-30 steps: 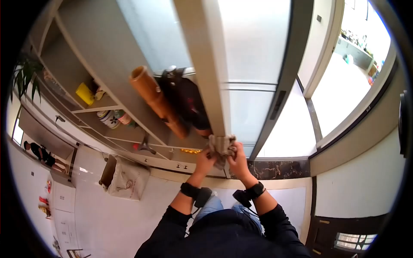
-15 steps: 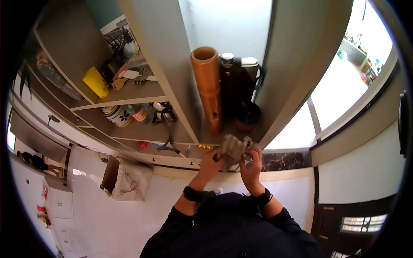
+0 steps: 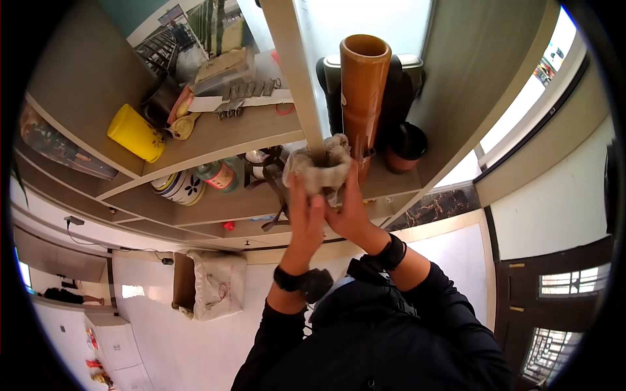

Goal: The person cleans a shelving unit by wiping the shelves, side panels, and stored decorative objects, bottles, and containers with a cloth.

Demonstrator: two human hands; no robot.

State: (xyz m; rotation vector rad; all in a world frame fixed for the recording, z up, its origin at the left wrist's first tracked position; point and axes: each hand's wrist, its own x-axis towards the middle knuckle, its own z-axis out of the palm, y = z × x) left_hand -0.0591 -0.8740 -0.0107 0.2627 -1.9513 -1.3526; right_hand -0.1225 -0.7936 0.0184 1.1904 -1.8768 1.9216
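A crumpled grey-beige cloth (image 3: 321, 176) is wrapped round the front edge of the upright shelf divider (image 3: 301, 78). My left hand (image 3: 306, 212) presses it from the left side, and my right hand (image 3: 354, 215) grips it from the right. Folds of the cloth hide some of my fingertips. Just right of the cloth a tall bamboo tube (image 3: 364, 85) stands in the compartment. Behind the tube is a dark object with a pale top (image 3: 409, 62), partly hidden. Beside these sits a small dark pot (image 3: 405, 148).
On the left shelves are a yellow cup (image 3: 135, 133), a wooden spoon (image 3: 182, 127), a photo (image 3: 176, 45), a bottle (image 3: 218, 174) and a patterned jar (image 3: 179, 188). A woven sack (image 3: 218, 283) stands on the floor. Someone's legs (image 3: 91, 300) show far left.
Both hands have moved up and forward with the cloth, from below the shelf to the divider's front edge. My view has shifted closer to the shelves.
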